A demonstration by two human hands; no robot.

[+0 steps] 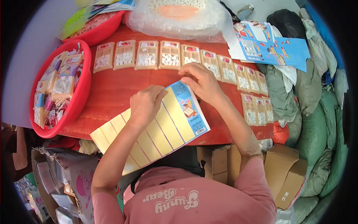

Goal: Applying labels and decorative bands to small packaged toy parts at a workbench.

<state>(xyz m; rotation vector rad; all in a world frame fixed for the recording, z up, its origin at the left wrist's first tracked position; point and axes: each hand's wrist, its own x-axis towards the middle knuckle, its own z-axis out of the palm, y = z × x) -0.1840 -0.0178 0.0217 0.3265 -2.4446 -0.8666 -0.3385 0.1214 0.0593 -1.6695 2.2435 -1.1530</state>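
A yellow backing sheet (pixel 154 130) with dark dividing lines lies tilted in front of me, partly over the table's near edge. One printed blue sticker (pixel 188 108) covers its right end. My left hand (pixel 145 104) is closed on the sheet's upper edge, thumb and fingertips together. At the sticker's top corner, the thumb and forefinger of my right hand (pixel 201 82) pinch its edge. Beyond both hands stands a curved row of small clear-topped compartment boxes (pixel 170 56), holding white pellets and a red piece each.
A red basin (pixel 88 80) of packed boxes and wrappers stands at left, another red basin (pixel 121 18) behind it. A plastic-lined tub (pixel 134 18) is at the back. Blue printed sheets (pixel 294 52) and sacks (pixel 320 123) fill the right. Cardboard boxes (pixel 283 168) sit below the table (pixel 112 86).
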